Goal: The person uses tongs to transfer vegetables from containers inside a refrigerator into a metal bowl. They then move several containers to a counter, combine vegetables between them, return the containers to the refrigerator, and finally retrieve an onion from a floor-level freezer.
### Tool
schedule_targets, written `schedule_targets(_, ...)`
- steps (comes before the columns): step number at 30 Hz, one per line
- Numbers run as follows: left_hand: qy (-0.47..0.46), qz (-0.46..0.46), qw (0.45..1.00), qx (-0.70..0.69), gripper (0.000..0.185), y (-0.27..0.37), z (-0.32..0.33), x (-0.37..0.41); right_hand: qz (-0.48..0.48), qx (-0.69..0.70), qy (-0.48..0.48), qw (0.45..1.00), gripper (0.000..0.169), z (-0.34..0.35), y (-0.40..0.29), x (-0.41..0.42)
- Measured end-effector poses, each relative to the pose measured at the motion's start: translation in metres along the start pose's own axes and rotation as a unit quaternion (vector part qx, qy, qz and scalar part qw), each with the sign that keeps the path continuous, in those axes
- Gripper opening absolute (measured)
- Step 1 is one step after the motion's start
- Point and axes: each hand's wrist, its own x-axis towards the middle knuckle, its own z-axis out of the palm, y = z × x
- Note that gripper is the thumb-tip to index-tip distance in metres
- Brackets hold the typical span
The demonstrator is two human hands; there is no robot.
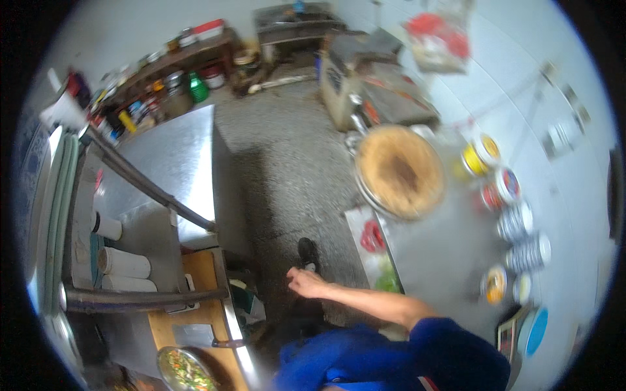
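My right hand (pixel 305 282) hangs over the floor in front of my body, with its fingers loosely bent, a little apart and holding nothing. Below it, a dark shoe (pixel 307 251) shows on the floor. My left hand is out of view. To the left, a wooden cutting board (pixel 164 328) carries a cleaver (pixel 195 336) with a dark handle. Beside the cleaver stands a metal bowl (pixel 160 364) of chopped mixed vegetables (pixel 188 371). On my right are a metal worktop (pixel 430 249) and a large round wooden lid or board (pixel 376 166) with a dark patch.
Several jars, including a yellow-labelled one (pixel 477 155), line the right wall. White canisters (pixel 124 262) sit on a shelf behind metal rails (pixel 146 299). A steel-topped cabinet (pixel 171 151) stands ahead left. A cluttered bench (pixel 166 56) lies farther back, and the grey floor (pixel 279 141) runs between.
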Motion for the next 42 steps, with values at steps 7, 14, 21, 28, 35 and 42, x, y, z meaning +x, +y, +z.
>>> schedule_targets(7, 0.008, 0.188, 0.914, 0.359, 0.031, 0.093, 0.126, 0.122, 0.046, 0.066, 0.048, 0.996, 0.017, -0.190, 0.051, 0.183)
schedule_targets(14, 0.001, 0.385, 0.872, 0.304, 0.038, 0.425, 0.399, 0.183, 0.174, 0.336, 0.137, 0.916, 0.003, -0.362, 0.115, 0.282)
schedule_targets(21, -0.166, 0.547, 0.690, 0.443, 0.045, 0.650, 0.598, 0.330, 0.266, 0.275, 0.134, 0.914, 0.018, -0.475, 0.253, 0.368)
schedule_targets(28, 0.064, 0.342, 0.827, 0.441, 0.044, 0.814, 0.580, 0.612, 0.267, 0.190, 0.030, 0.944, 0.014, -0.619, 0.281, 0.547)
schedule_targets(35, 0.235, 0.190, 0.944, -0.135, 0.015, 0.909, 0.450, 0.705, 0.086, 0.271, -0.047, 0.958, 0.035, -0.746, 0.191, 0.860)
schedule_targets(42, 0.427, 0.120, 0.797, -0.409, 0.032, 0.978, 0.377, 0.756, 0.065, -0.034, -0.160, 0.984, 0.032, -0.800, 0.061, 1.183)
